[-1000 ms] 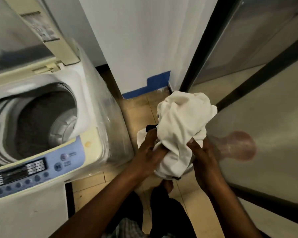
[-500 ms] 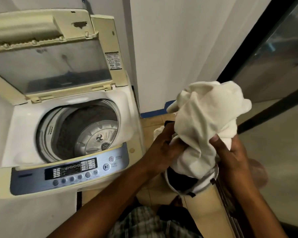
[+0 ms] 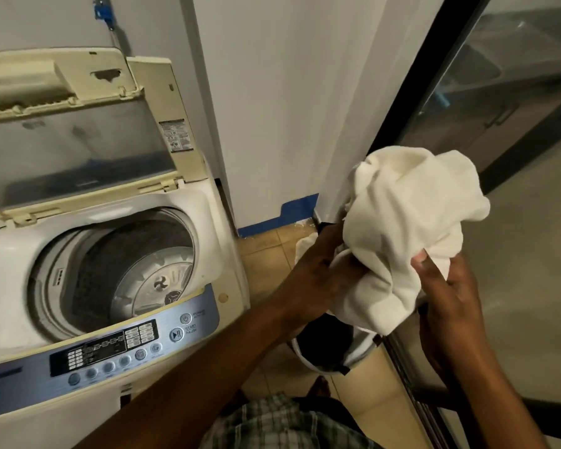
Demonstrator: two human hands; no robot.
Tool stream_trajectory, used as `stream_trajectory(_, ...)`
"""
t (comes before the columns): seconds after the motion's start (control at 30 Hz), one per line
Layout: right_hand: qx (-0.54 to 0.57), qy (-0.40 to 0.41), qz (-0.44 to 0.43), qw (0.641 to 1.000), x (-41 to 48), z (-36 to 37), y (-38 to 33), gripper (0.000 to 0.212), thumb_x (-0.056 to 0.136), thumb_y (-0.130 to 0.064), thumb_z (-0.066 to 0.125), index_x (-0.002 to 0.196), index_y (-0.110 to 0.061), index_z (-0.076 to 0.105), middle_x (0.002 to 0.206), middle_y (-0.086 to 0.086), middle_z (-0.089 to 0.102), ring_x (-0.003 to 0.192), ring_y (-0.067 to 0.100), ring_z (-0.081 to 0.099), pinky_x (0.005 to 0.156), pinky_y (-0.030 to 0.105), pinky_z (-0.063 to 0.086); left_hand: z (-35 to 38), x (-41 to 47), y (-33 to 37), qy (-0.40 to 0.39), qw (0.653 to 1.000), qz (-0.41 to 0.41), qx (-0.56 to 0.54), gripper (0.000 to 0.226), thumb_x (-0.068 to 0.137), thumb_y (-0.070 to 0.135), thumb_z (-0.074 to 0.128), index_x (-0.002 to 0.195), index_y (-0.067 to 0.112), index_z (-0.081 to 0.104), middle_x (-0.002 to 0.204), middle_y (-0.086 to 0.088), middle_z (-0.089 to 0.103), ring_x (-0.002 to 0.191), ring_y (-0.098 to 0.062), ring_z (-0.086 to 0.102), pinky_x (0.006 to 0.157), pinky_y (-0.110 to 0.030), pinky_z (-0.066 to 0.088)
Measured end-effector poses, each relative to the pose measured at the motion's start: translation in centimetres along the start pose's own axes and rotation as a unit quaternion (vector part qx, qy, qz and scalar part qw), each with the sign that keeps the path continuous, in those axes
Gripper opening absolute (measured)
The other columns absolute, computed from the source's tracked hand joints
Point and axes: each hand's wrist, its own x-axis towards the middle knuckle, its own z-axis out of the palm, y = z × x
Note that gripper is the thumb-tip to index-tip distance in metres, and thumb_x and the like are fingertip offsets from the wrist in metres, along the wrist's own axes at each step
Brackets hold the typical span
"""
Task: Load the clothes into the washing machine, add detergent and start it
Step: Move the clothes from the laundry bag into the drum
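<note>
Since one second ago the white clothes point(image 3: 408, 228) came up higher, and the washing machine point(image 3: 222, 222) is now in full view. My left hand point(image 3: 324, 267) and my right hand point(image 3: 447, 296) both grip the bundle. It hangs to the right of the machine, above the dark basket point(image 3: 324, 348). The lid point(image 3: 78, 150) stands open.

You hold a bunched white cloth point(image 3: 402, 228) up in both hands, your left hand point(image 3: 324, 267) gripping its left side and your right hand point(image 3: 447, 296) its bottom, above a basket point(image 3: 303, 358) on the floor, just right of the washing machine point(image 3: 13, 273) with its lid point(image 3: 78, 153) up.
</note>
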Motion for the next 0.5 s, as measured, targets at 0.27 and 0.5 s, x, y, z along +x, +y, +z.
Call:
stream_trajectory(0.27, 0.015, -0.093, -0.100, 0.991, 2.4, 6.5, -5.3, 0.073, 0.074, -0.076, 0.075, 0.137, -0.041, 0.061, 0.137, -0.004, 0.071, 0.120, 0.017, 0.069, 0.094, 0.045, 0.057, -5.6, -2.6, 5.4, 0.108, 0.988, 0.111, 0.001, 0.047, 0.074, 0.053, 0.068, 0.118, 0.038, 0.060, 0.122, 0.004, 0.070, 0.115, -0.010, 0.067, 0.099, -0.034, 0.056)
stream_trajectory(0.5, 0.024, -0.202, -0.145, 0.968, 3.1, 15.7, -8.2, 0.055, 0.085, -0.049, 0.074, 0.137, -0.038, 0.060, 0.134, -0.010, 0.073, 0.125, 0.012, 0.069, 0.105, 0.045, 0.055, -12.9, -6.8, 7.7, 0.246, 0.954, 0.172, -0.009, 0.068, 0.074, 0.036, 0.068, 0.138, 0.015, 0.058, 0.132, -0.003, 0.070, 0.127, -0.022, 0.064, 0.110, -0.047, 0.050)
